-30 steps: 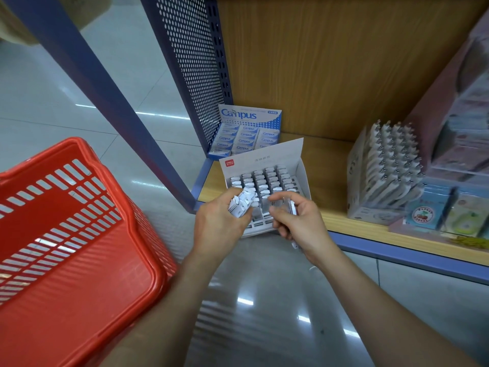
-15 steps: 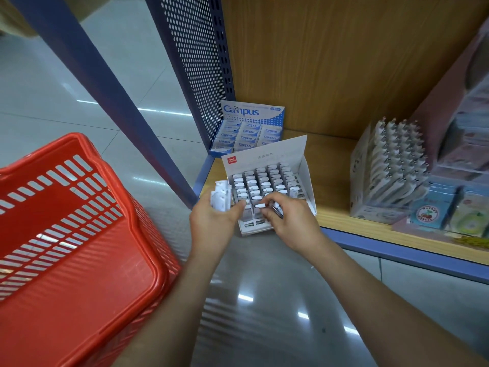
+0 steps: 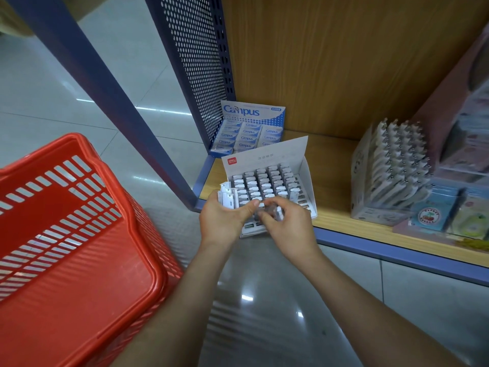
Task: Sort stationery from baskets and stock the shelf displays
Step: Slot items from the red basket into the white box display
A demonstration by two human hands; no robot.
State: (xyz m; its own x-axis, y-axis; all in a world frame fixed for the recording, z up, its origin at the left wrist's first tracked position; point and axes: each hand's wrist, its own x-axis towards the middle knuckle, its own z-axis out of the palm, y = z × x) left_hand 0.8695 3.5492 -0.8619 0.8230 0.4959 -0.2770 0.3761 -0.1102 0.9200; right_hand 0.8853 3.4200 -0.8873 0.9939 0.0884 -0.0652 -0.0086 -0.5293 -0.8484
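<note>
One wooden shelf (image 3: 336, 165) over glossy tiles (image 3: 53, 102) | one red basket (image 3: 148, 250), white box (image 3: 264, 157), blue box (image 3: 251, 112) | left hand (image 3: 222, 221) grips white packs (image 3: 227, 196), right hand (image 3: 288, 229) pinches one.

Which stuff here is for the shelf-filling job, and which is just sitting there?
For the job: left hand gripping bunch of white packs; right hand pinching single pack; white display box; red basket.
Just sitting: Campus box; pen display; cherry-picture card.
</note>
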